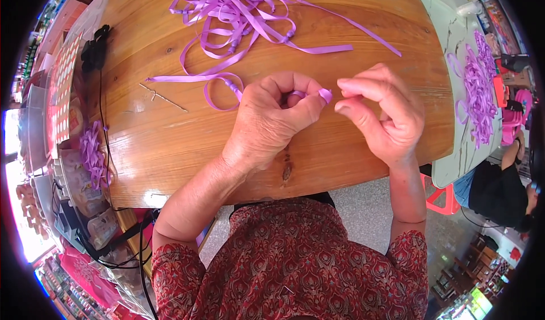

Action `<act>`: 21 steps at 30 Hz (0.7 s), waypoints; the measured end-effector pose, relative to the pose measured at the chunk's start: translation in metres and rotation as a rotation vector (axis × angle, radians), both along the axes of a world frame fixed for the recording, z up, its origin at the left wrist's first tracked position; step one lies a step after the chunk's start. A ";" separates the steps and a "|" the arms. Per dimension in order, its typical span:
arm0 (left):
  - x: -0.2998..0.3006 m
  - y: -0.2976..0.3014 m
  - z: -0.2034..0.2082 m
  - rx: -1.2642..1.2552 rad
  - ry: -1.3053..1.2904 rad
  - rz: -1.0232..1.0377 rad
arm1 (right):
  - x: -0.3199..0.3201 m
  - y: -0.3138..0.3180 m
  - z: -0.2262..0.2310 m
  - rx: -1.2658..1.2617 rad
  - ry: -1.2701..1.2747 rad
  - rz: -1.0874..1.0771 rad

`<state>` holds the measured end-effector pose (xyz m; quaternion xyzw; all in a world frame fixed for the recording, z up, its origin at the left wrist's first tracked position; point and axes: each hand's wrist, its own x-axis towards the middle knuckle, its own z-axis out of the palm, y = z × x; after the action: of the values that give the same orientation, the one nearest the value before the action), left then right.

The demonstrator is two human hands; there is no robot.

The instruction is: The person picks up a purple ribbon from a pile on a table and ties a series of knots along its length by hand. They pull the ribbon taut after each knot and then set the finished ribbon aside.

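Over the wooden table, my left hand (pixel 278 104) pinches a purple ribbon (pixel 325 95) between thumb and forefinger, and a short looped end sticks out past the fingertips. My right hand (pixel 386 107) is just to its right, apart from the ribbon, with thumb and forefinger spread and nothing visible between them. Beyond my hands lies a tangled heap of purple ribbons (pixel 238 7), some with small purple beads on them. A thin metal wire tool (pixel 164 99) with a hooked look rests left of my left hand.
The wooden table (pixel 340 155) has a marble-patterned white table (pixel 445 164) at its right, bearing another purple ribbon pile (pixel 477 93). More ribbons (pixel 93 152) hang at the left edge near a black cable (pixel 102 93). A red stool (pixel 440 198) and a seated person (pixel 499 189) are at right.
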<state>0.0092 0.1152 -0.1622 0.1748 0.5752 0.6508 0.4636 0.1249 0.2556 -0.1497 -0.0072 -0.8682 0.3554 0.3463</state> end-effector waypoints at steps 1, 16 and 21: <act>0.000 -0.001 -0.001 0.002 0.006 0.007 | 0.000 -0.001 0.000 0.009 0.006 0.020; 0.001 -0.002 -0.003 0.227 -0.385 -0.005 | 0.000 -0.008 -0.008 -0.625 -0.083 0.072; 0.002 -0.001 0.001 0.227 -0.317 0.030 | 0.003 -0.005 -0.007 -0.535 -0.039 0.028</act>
<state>0.0108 0.1141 -0.1615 0.1125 0.4204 0.7378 0.5160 0.1281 0.2503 -0.1571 -0.0934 -0.7499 0.5768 0.3102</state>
